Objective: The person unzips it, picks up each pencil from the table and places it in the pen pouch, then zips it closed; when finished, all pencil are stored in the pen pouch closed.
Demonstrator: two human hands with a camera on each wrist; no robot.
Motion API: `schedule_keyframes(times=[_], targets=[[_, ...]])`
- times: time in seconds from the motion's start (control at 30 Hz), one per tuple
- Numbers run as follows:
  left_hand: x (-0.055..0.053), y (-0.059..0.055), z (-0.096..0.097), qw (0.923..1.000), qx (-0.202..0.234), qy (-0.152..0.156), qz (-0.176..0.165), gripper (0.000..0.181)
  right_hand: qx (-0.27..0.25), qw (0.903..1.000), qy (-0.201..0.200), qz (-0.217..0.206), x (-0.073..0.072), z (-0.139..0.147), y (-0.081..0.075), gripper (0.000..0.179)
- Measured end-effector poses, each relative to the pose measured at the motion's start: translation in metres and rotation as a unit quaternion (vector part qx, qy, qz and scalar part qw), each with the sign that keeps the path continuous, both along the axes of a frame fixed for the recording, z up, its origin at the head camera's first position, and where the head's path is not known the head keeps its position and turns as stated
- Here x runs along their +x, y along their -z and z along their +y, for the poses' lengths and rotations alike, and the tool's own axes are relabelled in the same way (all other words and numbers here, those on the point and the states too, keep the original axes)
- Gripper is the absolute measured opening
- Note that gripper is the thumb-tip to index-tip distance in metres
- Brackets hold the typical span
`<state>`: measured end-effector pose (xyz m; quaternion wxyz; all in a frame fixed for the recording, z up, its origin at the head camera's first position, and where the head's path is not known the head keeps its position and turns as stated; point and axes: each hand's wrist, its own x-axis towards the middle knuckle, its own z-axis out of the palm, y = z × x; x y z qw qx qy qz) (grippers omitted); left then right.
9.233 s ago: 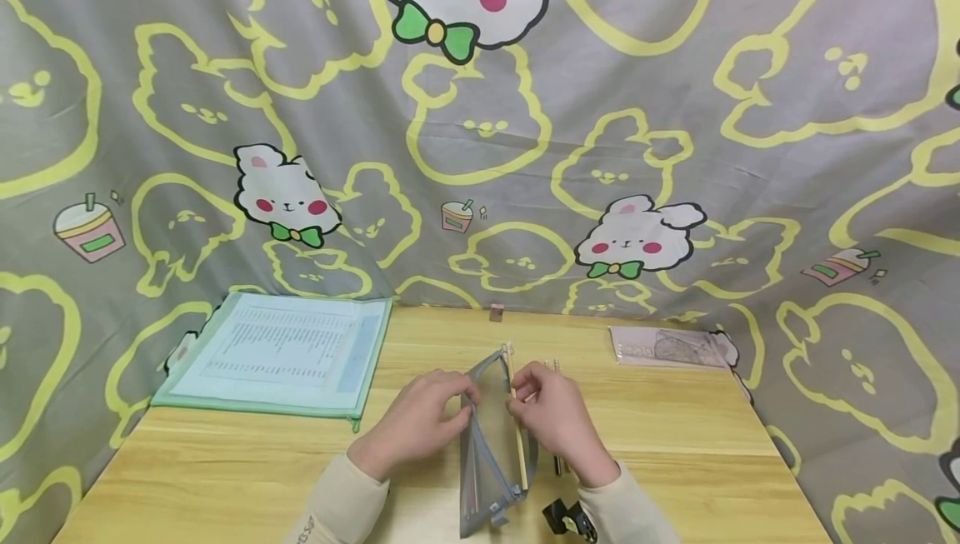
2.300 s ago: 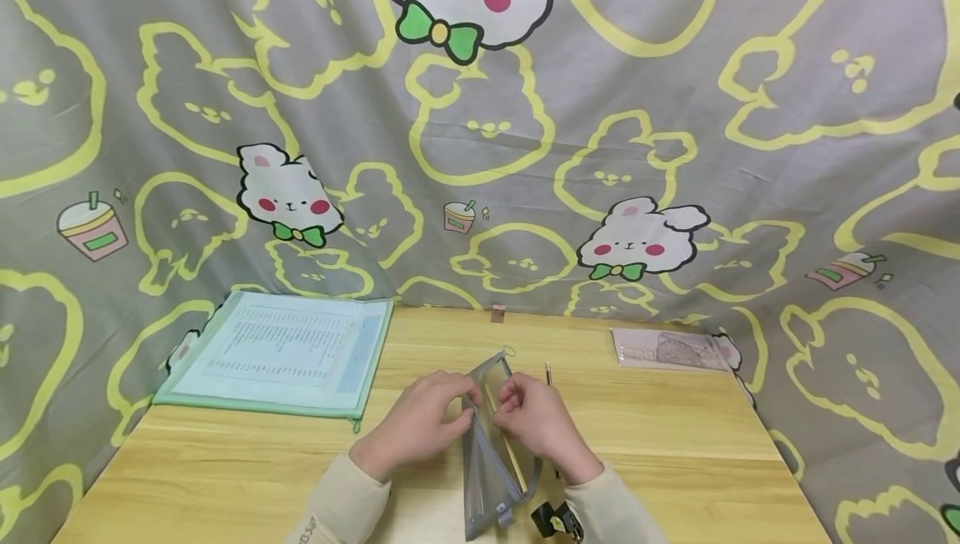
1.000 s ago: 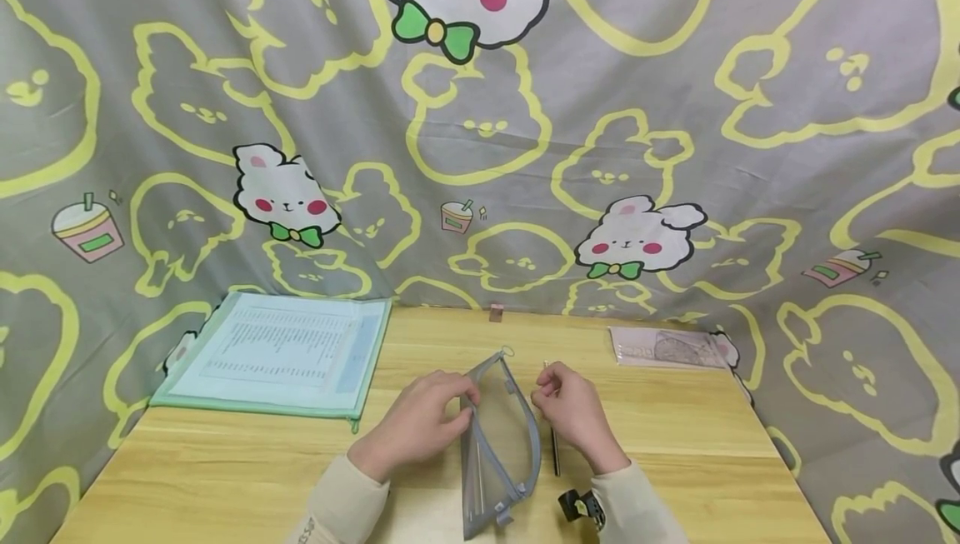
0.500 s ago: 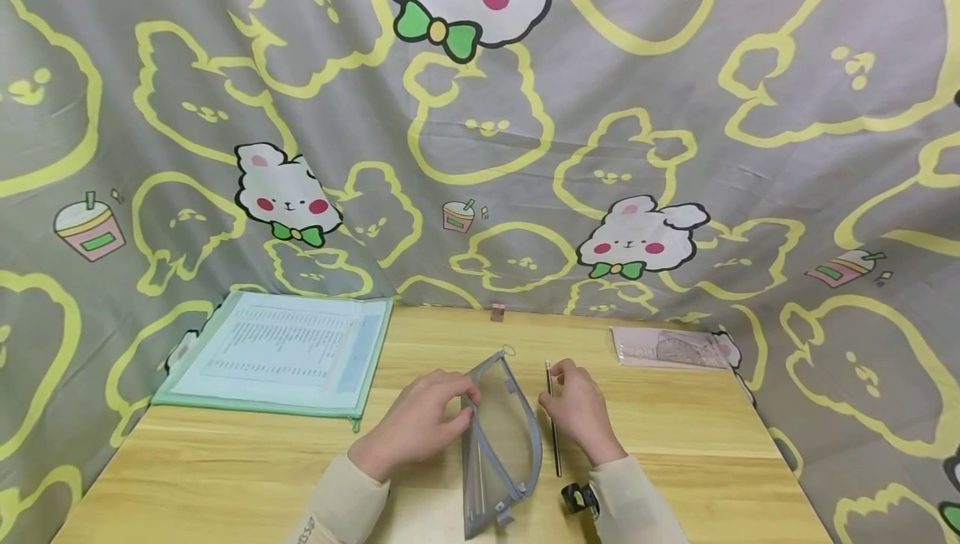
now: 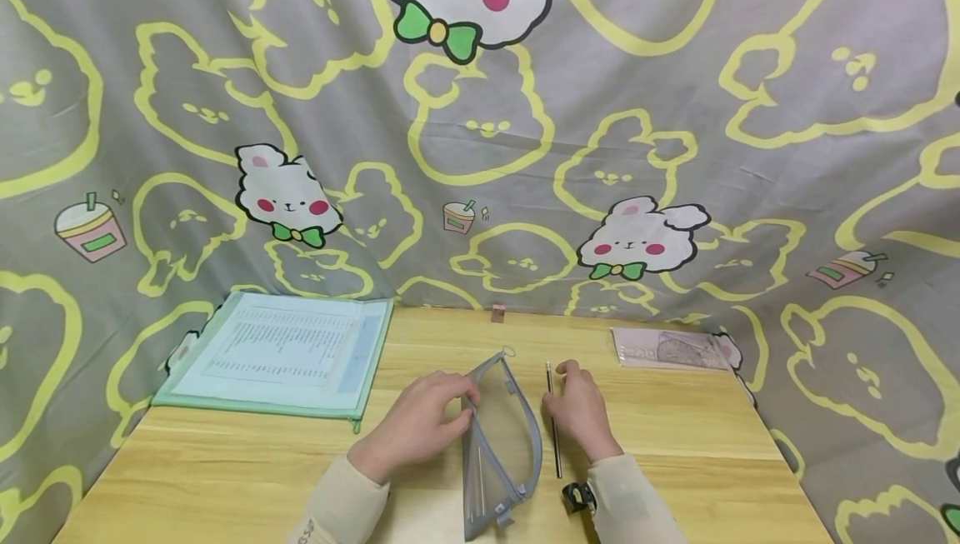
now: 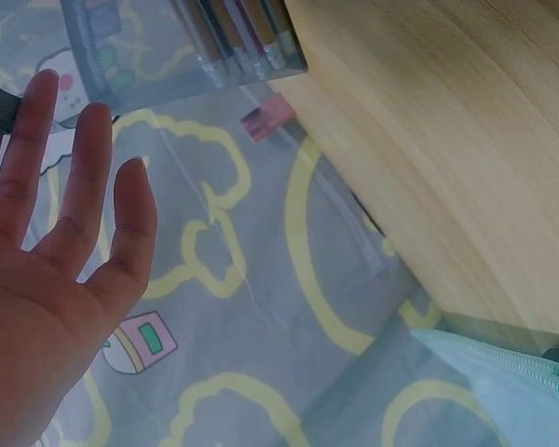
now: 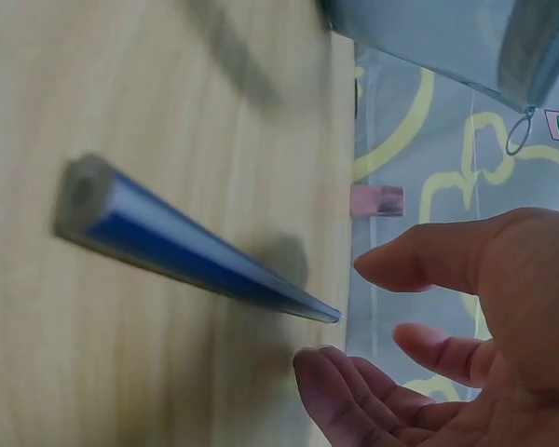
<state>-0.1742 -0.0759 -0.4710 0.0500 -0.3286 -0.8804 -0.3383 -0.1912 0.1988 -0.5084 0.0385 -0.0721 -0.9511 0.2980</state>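
Note:
A grey translucent zip pouch (image 5: 480, 477) stands on the table with its mouth spread wide. My left hand (image 5: 423, 419) pinches the pouch's left rim between thumb and fingertips. Inside the pouch, several pencils (image 6: 233, 33) show through its wall in the left wrist view. To the right of the pouch lies a single dark striped pencil (image 5: 556, 444), which looks blue in the right wrist view. My right hand (image 5: 583, 411) is beside its far part, thumb and fingers apart. In the right wrist view, a gap shows between those fingers and the pencil (image 7: 186, 242).
A green-edged document pouch (image 5: 258, 352) with a printed sheet lies at the table's left. At the back right is a flat clear packet (image 5: 667, 348). A small pinkish tab (image 5: 497, 312) sits at the back edge. Patterned cloth hangs behind and at both sides.
Earlier, my right hand held a yellowish pencil at the pouch mouth; it has since moved right, to the dark pencil. Two pencils lay there, now one. My left hand has stayed put.

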Motion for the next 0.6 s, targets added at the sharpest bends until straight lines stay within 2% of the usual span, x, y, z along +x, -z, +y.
schedule_keyframes(times=[0.4, 0.6], targets=[[0.001, -0.002, 0.001, 1.0000, 0.001, 0.000, 0.001, 0.015, 0.016, 0.9997, -0.012, -0.013, 0.002, -0.007, 0.008, 0.047], [0.001, -0.002, 0.001, 1.0000, 0.000, 0.000, 0.001, 0.015, 0.033, 0.9993, -0.016, -0.014, 0.004, -0.010, 0.011, 0.039]])
